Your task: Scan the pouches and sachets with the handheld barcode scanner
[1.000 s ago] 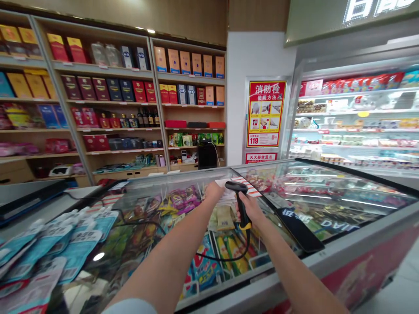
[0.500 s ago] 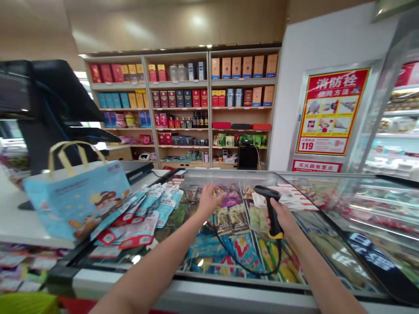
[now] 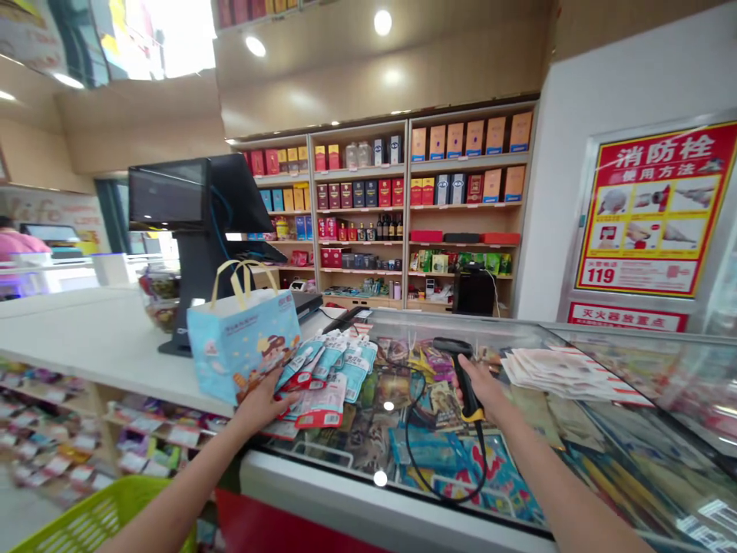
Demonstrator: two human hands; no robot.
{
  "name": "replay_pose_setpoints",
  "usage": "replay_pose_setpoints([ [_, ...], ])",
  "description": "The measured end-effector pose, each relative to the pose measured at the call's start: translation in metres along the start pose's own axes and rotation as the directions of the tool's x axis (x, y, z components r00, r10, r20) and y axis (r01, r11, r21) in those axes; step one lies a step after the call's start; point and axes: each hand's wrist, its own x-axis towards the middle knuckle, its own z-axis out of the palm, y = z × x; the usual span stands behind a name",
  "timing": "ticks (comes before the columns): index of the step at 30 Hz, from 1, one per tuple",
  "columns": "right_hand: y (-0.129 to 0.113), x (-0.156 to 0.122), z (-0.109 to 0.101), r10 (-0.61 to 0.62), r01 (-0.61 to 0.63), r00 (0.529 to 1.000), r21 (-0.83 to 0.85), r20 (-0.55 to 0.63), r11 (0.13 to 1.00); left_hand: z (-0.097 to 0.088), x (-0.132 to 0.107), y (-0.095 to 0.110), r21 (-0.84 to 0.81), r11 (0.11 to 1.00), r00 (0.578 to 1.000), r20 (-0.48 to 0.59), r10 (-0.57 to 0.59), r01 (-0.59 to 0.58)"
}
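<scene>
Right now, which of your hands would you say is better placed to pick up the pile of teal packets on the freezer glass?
Left, I'd judge: the left hand is already at the pile of teal packets, apparently touching it, while the right hand is closed around the black barcode scanner.

"What light are you getting there?"

"You're getting bright, even light: ceiling spotlights [image 3: 382, 22] are shining down, and a glazed opening [image 3: 155, 34] is burning out white at upper left."

"Is anything glaring back at you?"

"Yes, the glass freezer lid [image 3: 633, 430] is throwing back small white hotspots, while the shadows are staying faint."

"And how is your sharpness holding up?"

"The wide lens is bending the shelving [image 3: 368, 200] toward the edges, your right forearm [image 3: 576, 491] is stretching into the corner, and the green plastic basket [image 3: 97, 526] is smearing into blur at lower left."
</scene>
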Motion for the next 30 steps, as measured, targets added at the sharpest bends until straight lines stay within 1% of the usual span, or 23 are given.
replay_pose_setpoints([
  [1,0.003,0.002,0.004,0.002,-0.002,1.000,-0.002,0.011,1.000,0.003,0.000,0.002,0.014,1.000,1.000,0.024,-0.014,0.014],
  [3,0.011,0.004,0.007,0.006,-0.006,0.999,0.003,0.040,1.000,0.007,0.000,0.010,0.047,0.998,0.999,0.039,-0.031,0.029],
  [6,0.022,0.005,0.008,0.001,-0.002,0.998,0.020,0.062,1.000,0.012,-0.004,0.031,0.128,0.986,0.994,0.017,-0.109,0.106],
  [9,0.025,0.005,0.008,-0.011,0.008,0.998,0.041,0.060,0.999,0.020,-0.011,0.055,0.177,0.971,0.986,0.016,-0.163,0.158],
  [12,0.023,0.003,0.010,0.024,-0.024,0.998,-0.007,0.063,1.000,0.030,-0.016,0.077,0.171,0.969,0.983,0.021,-0.183,0.177],
  [14,0.020,0.000,0.011,0.040,-0.038,0.997,-0.030,0.069,0.999,0.036,-0.016,0.091,0.153,0.964,0.975,0.002,-0.220,0.217],
  [16,0.019,-0.002,0.011,0.040,-0.039,0.996,-0.011,0.084,0.999,0.041,-0.013,0.103,0.132,0.954,0.963,-0.019,-0.270,0.270],
  [18,0.019,-0.004,0.011,0.047,-0.048,0.994,0.006,0.096,0.999,0.046,-0.008,0.114,0.112,0.945,0.951,-0.036,-0.306,0.308],
  [21,0.021,-0.004,0.010,0.059,-0.058,0.992,-0.009,0.111,0.998,0.053,0.000,0.127,0.095,0.934,0.939,-0.052,-0.341,0.345],
  [25,0.022,-0.003,0.010,0.045,-0.042,0.991,-0.033,0.126,0.999,0.061,0.009,0.142,0.088,0.915,0.919,-0.024,-0.393,0.393],
  [27,0.023,-0.003,0.010,0.040,-0.036,0.991,-0.027,0.126,0.999,0.060,0.011,0.150,0.093,0.910,0.914,-0.019,-0.405,0.404],
  [28,0.023,-0.003,0.009,0.038,-0.035,0.991,-0.024,0.127,0.999,0.058,0.010,0.154,0.101,0.914,0.919,-0.027,-0.392,0.393],
  [29,0.023,-0.002,0.007,0.037,-0.034,0.991,-0.024,0.128,0.999,0.055,0.009,0.159,0.111,0.926,0.933,-0.048,-0.357,0.360],
  [30,0.023,-0.001,0.006,0.036,-0.032,0.991,-0.031,0.130,0.999,0.051,0.006,0.163,0.120,0.947,0.954,-0.068,-0.293,0.299],
])
